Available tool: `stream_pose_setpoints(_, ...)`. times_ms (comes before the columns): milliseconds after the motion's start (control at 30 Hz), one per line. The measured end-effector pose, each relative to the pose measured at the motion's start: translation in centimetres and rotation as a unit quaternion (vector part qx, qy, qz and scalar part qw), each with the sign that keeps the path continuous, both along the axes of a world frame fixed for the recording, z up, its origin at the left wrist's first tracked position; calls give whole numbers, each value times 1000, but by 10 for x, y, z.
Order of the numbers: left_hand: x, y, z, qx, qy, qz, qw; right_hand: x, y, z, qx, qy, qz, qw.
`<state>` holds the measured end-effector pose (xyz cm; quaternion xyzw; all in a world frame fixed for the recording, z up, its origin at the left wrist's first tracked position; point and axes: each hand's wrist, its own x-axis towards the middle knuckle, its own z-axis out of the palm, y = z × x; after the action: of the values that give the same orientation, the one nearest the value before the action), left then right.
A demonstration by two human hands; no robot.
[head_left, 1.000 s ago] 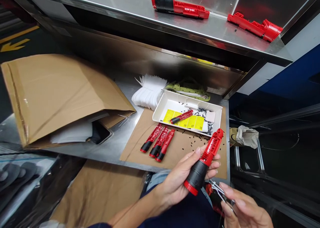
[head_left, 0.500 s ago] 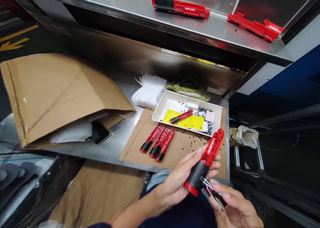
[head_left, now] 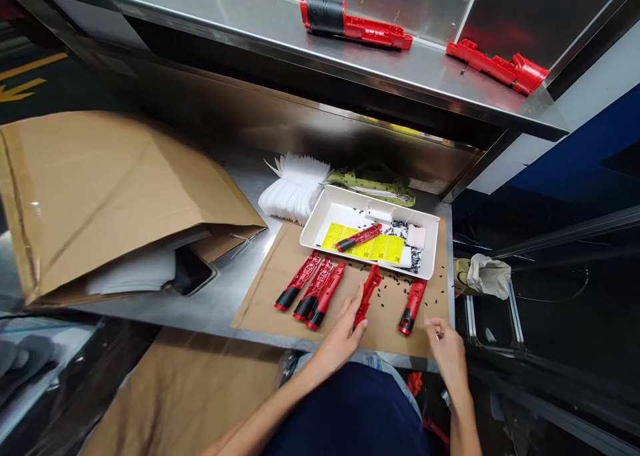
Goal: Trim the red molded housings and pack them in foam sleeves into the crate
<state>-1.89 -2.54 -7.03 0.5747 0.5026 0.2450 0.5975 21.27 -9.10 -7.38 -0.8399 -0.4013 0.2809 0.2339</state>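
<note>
My left hand [head_left: 343, 333] is at the front of the cardboard sheet, thumb and fingers around the lower end of a red plastic housing half [head_left: 370, 293]. Part of that piece is hidden by the fingers. Closed, my right hand [head_left: 447, 349] hovers by the sheet's right edge; a small glint shows at its fingers, but what it holds is mostly hidden. Between the hands lies a red-and-black housing half [head_left: 413, 306], near the white tray [head_left: 306, 238]. Several similar red-and-black housing halves [head_left: 314, 289] lie side by side left of my left hand.
The tray holds yellow labels [head_left: 333, 236], another housing half [head_left: 359, 237] and small black parts. More black bits are scattered on the cardboard sheet [head_left: 267, 303]. A white sheet stack [head_left: 295, 189] and a large carton [head_left: 125, 189] stand left. Red housings [head_left: 377, 33] rest on the steel shelf.
The red-and-black housing held in my left hand now shows as separate halves on the cardboard. My right hand has moved up and away, and its shiny metal tool is no longer clearly visible.
</note>
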Motion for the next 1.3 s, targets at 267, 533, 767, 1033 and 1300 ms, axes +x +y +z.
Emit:
stream_pose_setpoints(267,3,-5,-59,96,156,-17,983,-23,26,-46,-222,-35,46,973)
stream_pose_setpoints(533,30,3,-9,-210,-113,-12,971,-38,-10,-8,-123,288,64,947)
stream_pose_setpoints(767,45,6,56,-332,-430,58,837,-52,-30,52,17,451,105,886)
stream_pose_setpoints(1033,37,14,101,-417,-456,111,778,-19,-42,100,246,223,60,941)
stream_pose_setpoints(1300,30,5,120,-371,-497,51,783,-69,-33,116,477,117,51,870)
